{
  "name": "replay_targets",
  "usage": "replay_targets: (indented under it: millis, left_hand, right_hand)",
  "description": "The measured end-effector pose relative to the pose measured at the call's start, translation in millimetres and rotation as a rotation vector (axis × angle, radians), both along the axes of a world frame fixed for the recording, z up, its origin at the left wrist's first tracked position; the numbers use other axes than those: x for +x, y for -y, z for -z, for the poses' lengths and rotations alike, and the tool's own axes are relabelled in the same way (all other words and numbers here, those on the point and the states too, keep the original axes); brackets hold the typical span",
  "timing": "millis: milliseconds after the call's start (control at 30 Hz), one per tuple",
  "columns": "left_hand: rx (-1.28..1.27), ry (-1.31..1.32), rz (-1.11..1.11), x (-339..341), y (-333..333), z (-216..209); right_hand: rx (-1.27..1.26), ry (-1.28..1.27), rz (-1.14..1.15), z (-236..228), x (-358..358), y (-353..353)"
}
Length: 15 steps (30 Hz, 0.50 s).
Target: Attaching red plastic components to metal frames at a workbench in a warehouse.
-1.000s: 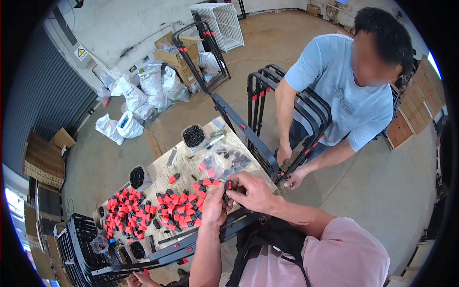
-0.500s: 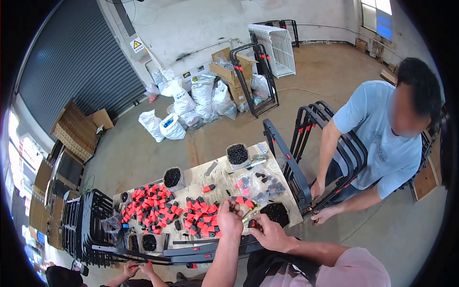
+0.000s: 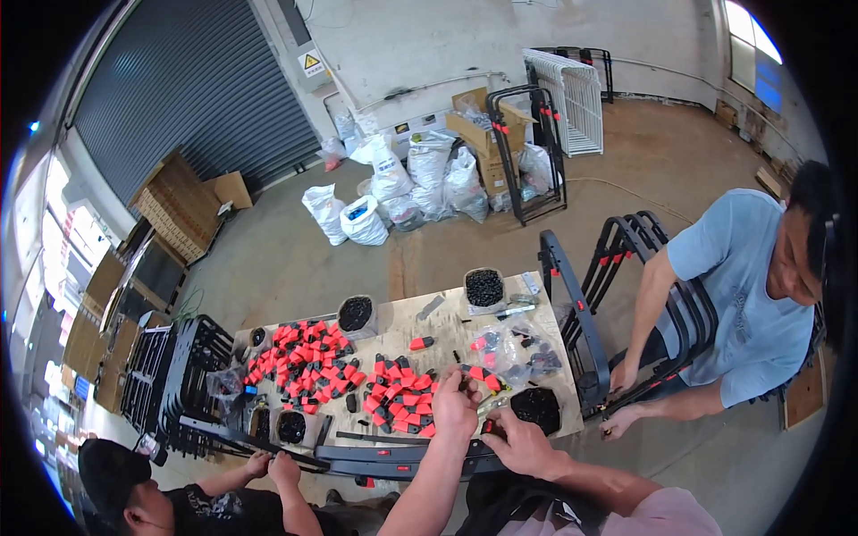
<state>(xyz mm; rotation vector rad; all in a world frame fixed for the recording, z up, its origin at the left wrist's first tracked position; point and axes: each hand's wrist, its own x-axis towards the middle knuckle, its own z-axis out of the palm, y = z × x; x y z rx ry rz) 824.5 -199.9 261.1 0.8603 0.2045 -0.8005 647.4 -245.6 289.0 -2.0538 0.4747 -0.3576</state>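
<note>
My left hand (image 3: 454, 409) is raised over the near side of the wooden table (image 3: 393, 323), fingertips pinched around something small and dark that I cannot make out. Close beside it, my right hand (image 3: 525, 444) is closed on a red-and-black plastic piece (image 3: 492, 428). Left of my hands lies a heap of similar red-and-black pieces (image 3: 400, 395), with a larger heap (image 3: 308, 364) beyond it. A few loose pieces (image 3: 487, 378) lie just past my fingers. To the right of them sits a tray of small black parts (image 3: 536, 409).
Tubs of black parts (image 3: 485, 290) stand along the table's far edge, near a clear plastic bag (image 3: 514, 351). Black curved bars (image 3: 393, 462) run along the near edge. Co-workers stand at right (image 3: 742, 286) and lower left (image 3: 192, 500). Black frames (image 3: 617, 268) stand at the right.
The view has turned left, so the scene sits farther right and more of the lower-left co-worker shows. My hands keep nearly the same pose; the right-hand co-worker leans over the frame.
</note>
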Motion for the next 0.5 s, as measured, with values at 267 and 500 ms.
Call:
replay_targets:
  millis: [267, 500]
  left_hand:
    - [-0.085, 0.045, 0.133, 0.4, -8.1, -0.9]
    - [-0.094, -0.002, 0.105, 1.5, -6.7, -4.7]
  right_hand:
    - [0.025, -0.031, -0.021, 1.0, -0.8, 0.2]
    - [-0.003, -0.025, -0.023, 5.4, -1.5, 1.7]
